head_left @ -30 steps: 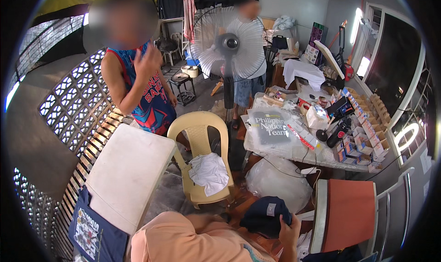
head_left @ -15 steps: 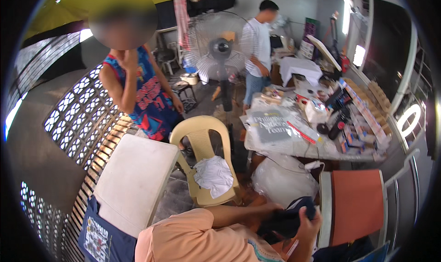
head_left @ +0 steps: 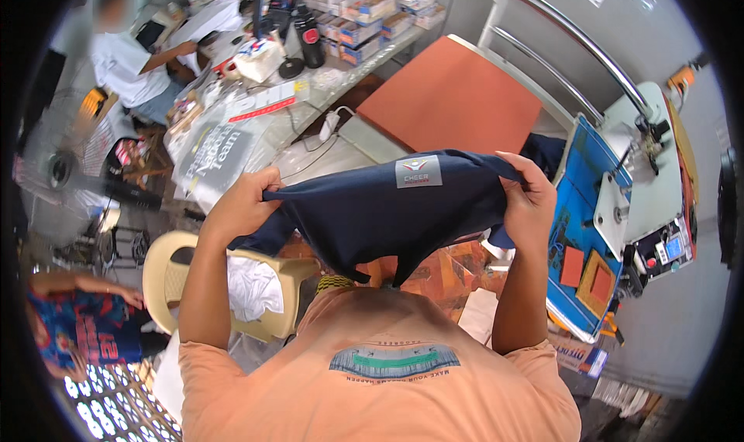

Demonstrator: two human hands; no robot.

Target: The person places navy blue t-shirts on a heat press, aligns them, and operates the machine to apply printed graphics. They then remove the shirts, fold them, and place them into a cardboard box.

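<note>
A navy blue garment (head_left: 380, 213) is stretched between my two hands in front of my chest, its upper edge nearly straight and its lower part hanging in folds. It bears a small grey rectangular patch (head_left: 419, 171) with a printed emblem. My left hand (head_left: 246, 200) pinches the garment's left corner between thumb and fingers. At the other corner, my right hand (head_left: 530, 198) grips the cloth, thumb in front. Whether the garment is a shirt cannot be told from this fold. Another dark cloth lies partly hidden behind it.
Ahead stands an orange-red padded board (head_left: 449, 97). To the right is a blue-bedded press machine (head_left: 573, 217) with metal arms. A plastic-covered table (head_left: 271, 144) holds bottles and boxes. A cream chair (head_left: 167, 287) carries a white cloth (head_left: 252, 288). Two people stand at left.
My view has turned right, bringing the press machine into sight. The navy garment, bunched in my hands before, is now spread out between them and raised in front of me.
</note>
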